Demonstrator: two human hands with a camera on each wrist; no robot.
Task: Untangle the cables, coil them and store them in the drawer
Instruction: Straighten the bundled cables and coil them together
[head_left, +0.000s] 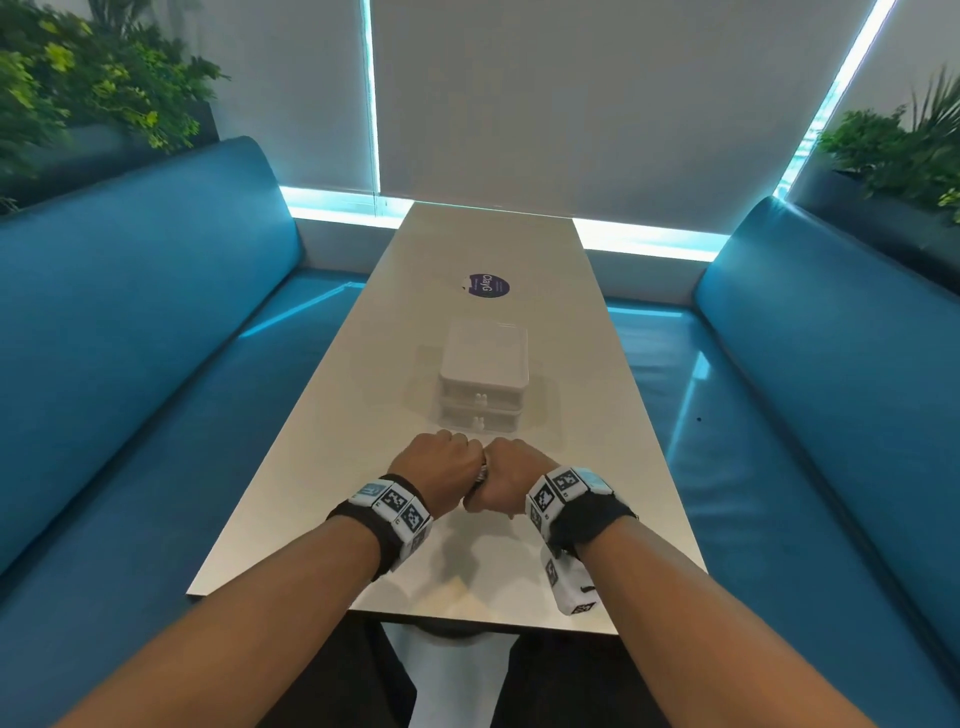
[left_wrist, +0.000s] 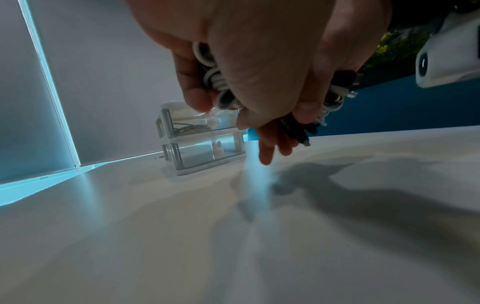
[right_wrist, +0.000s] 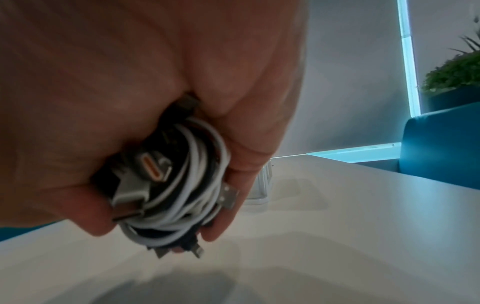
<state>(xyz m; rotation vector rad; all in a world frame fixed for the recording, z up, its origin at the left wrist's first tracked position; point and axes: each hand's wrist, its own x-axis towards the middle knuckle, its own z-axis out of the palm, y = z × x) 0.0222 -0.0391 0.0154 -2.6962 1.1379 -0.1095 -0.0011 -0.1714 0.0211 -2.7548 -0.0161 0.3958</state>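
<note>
- Worktop (head_left: 322, 467): keep the work low over it, in front of the shut two-drawer box (head_left: 483, 384), so loose ends land there.
- Cable bundle (right_wrist: 182, 185), white and black strands mixed, is held between both hands above the worktop.
- Left hand (head_left: 439, 470) grip: curled round the bundle; hold as anchor.
- Right hand (head_left: 511, 480) grip: closed on the bundle; judged best to free one plug (right_wrist: 153, 164) first and follow its strand out.

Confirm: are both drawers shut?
Yes, both drawers sit flush in the white organizer, knobs in line, while both hands hold the cables in front.
</note>
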